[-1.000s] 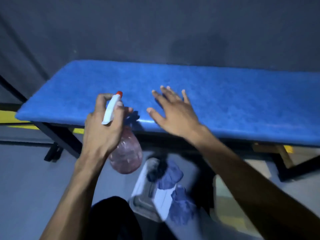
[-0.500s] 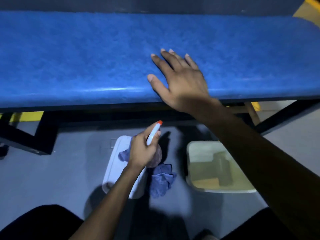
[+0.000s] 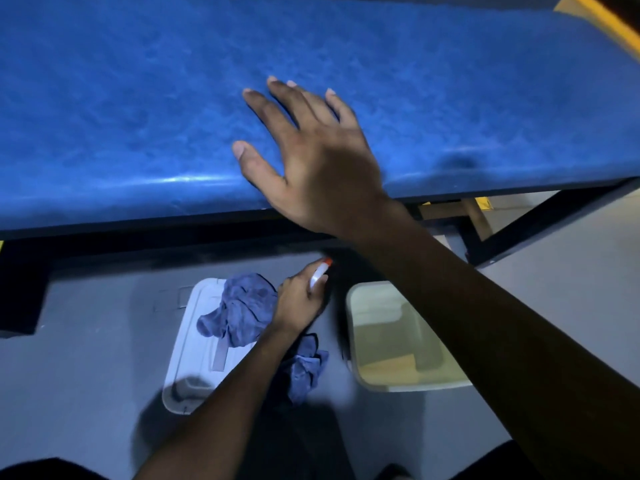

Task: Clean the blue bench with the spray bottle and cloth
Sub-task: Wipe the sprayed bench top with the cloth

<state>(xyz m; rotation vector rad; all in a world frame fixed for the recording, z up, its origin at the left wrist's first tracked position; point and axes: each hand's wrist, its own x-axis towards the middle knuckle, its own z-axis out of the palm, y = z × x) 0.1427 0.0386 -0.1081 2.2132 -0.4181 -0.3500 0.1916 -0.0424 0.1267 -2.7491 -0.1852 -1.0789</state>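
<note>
The blue bench [image 3: 121,109] fills the upper half of the head view. My right hand [image 3: 311,157] lies flat on its front edge, fingers spread, holding nothing. Below the bench, near the floor, my left hand [image 3: 299,301] is closed around the spray bottle [image 3: 319,273]; only its white head and red nozzle show, the body is hidden by the hand. A crumpled blue cloth [image 3: 239,310] lies on a white lid, just left of my left hand. A second blue cloth [image 3: 306,370] lies on the floor under my left forearm.
The white lid [image 3: 194,368] rests on the grey floor under the bench. A pale open bin [image 3: 391,348] stands to its right. Black bench legs [image 3: 540,223] run at the right and far left. My dark-clothed knees are at the bottom edge.
My left hand has carried the spray bottle down from bench height to the floor, beside the cloth on the lid. My right hand has stayed on the bench. The view has tilted downward.
</note>
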